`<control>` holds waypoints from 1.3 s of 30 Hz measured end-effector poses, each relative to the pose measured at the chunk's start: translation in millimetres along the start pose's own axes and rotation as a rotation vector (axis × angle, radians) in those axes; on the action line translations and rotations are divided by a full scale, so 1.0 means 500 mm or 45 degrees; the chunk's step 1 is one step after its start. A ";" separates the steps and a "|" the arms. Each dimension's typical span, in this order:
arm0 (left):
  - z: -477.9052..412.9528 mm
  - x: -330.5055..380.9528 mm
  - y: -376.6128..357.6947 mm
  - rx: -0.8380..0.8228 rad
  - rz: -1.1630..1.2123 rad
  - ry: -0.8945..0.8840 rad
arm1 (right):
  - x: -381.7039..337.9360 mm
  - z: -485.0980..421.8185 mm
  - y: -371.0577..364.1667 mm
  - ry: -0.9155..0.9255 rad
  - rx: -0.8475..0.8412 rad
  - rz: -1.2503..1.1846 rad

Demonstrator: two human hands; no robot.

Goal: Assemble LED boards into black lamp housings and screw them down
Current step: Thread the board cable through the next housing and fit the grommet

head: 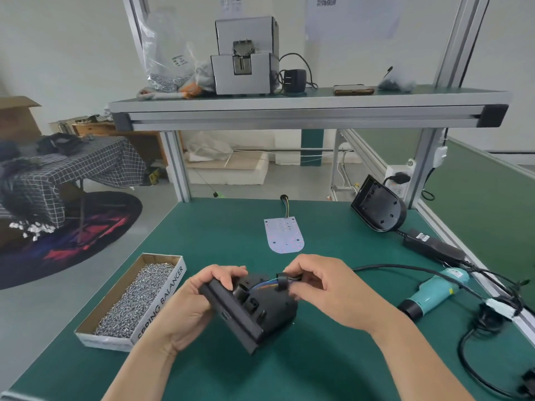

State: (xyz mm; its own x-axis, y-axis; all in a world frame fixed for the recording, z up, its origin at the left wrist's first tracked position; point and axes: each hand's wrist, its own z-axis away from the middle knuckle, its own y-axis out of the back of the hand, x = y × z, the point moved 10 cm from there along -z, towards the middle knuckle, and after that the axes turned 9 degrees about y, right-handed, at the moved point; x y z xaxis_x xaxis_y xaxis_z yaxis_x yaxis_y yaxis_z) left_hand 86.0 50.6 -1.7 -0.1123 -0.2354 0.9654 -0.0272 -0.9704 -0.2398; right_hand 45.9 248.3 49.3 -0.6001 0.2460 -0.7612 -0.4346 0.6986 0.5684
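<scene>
Early on, I reckon: wiring stage, nothing screwed down.
My L hand [191, 299] grips black housing [260, 316] over mat [225, 227], R hand [321, 287] pinches its wires [263, 285]; LED board [285, 235] lies loose beyond, 2nd housing [379, 208] back right, screws [136, 296] in box.

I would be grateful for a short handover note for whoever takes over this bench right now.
Left hand grips the black plastic lamp housing over the green mat. Right hand pinches the coloured wires at its back.
A white rounded LED board lies loose on the mat; a second black housing leans far right; a cardboard box of silver screws sits left.
Nothing visibly screwed yet; boards remain to be seated and screwed.
</scene>
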 end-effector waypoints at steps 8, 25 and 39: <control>0.042 -0.004 0.084 0.248 -0.220 0.083 | -0.095 -0.035 -0.048 0.227 -0.174 0.617; 0.066 0.074 -0.110 0.316 -1.347 -0.332 | -0.177 -0.065 -0.090 0.334 -0.246 0.876; 0.041 0.024 -0.082 0.461 -1.465 -0.149 | -0.251 -0.051 -0.078 0.449 -0.157 1.144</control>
State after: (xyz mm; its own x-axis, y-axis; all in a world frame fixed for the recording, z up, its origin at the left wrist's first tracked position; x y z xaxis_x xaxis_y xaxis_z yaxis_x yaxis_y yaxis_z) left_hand 105.8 86.5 22.1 -0.1146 0.7892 0.6033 0.2293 -0.5699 0.7891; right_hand 120.9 173.0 131.0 -0.9004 0.4240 0.0978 0.2282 0.2688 0.9358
